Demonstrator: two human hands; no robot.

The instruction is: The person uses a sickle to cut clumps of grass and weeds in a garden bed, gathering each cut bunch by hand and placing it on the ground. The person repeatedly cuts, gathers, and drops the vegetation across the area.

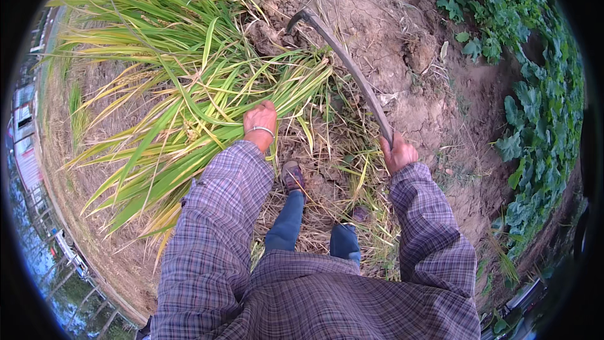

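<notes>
My left hand point(260, 120), with a bracelet at its wrist, grips a bundle of green and yellow rice stalks point(198, 151). The stalks lean over to the left, and their pale base ends reach up and right past my hand. In my right hand point(400, 153) is the lower end of a long, curved wooden handle. It belongs to a sickle point(351, 63), whose dark hooked blade point(297, 19) points left, above the base ends of the bundle. The blade looks apart from the stalks, though I cannot tell its height above the ground.
More standing rice point(174, 4) grows at the upper left. Broad-leaved green vines point(533, 118) line the right side. Cracked dry soil point(391, 23) with clods lies ahead. Straw and cut stubble point(325, 208) surround my shoes point(293, 177). Buildings point(26, 137) appear at the far left rim.
</notes>
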